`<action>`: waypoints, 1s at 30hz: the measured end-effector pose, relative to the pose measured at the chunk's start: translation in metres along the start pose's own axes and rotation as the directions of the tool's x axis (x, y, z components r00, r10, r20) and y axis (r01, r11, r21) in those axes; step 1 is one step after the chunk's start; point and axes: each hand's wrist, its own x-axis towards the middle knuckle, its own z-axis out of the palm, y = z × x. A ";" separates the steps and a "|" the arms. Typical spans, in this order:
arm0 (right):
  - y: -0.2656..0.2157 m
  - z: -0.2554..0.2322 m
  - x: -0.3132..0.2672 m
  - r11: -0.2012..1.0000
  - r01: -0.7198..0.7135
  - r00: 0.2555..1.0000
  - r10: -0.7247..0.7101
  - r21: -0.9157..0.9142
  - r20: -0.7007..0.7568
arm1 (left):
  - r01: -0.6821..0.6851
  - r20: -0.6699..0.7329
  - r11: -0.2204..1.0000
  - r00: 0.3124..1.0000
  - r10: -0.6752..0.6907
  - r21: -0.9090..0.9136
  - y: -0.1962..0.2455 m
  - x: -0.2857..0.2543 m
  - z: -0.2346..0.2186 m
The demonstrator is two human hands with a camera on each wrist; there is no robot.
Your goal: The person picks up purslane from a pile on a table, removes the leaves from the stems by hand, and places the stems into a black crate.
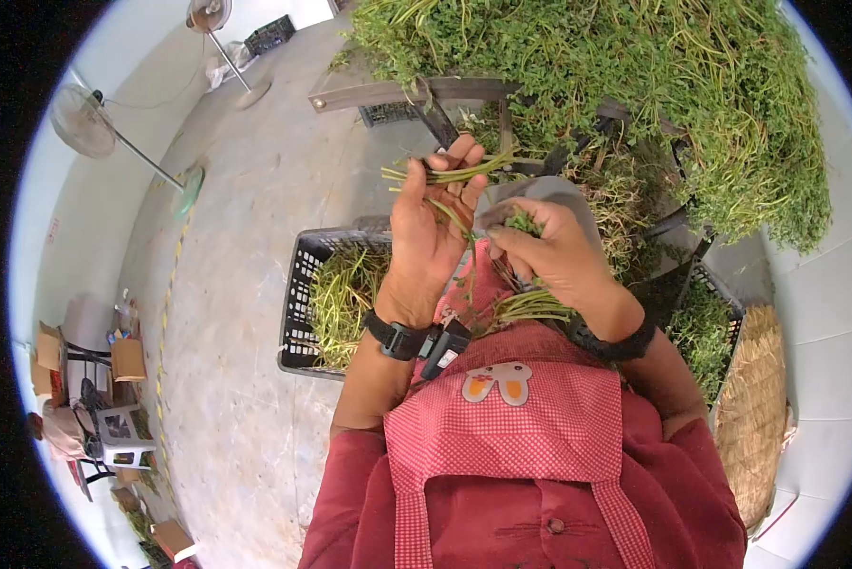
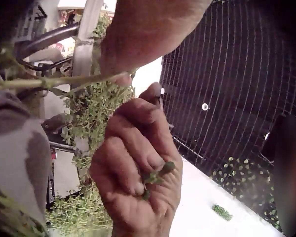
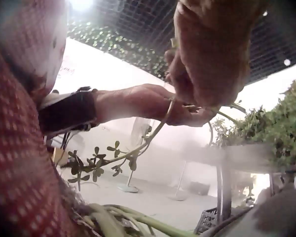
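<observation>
My left hand, palm up, holds a small bundle of green stems between thumb and fingers. Close on its right, my right hand has its fingers curled round some green leaves. In the left wrist view, small leaves poke out from the curled fingers of that right hand. A leafy stem hangs below both hands in the right wrist view, its upper end at the right hand's fingertips. More cut stems lie on the lap over the red checked apron.
A table heaped with leafy greens stands ahead to the right. A black crate of stems sits at left; another crate with greens is at right, by a woven straw mat. Two standing fans are farther left.
</observation>
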 end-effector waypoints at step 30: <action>0.010 -0.041 -0.007 0.953 -0.077 0.994 0.095 0.292 -0.046 | -0.096 -0.067 0.971 0.994 0.084 -0.218 0.031 -0.005 0.004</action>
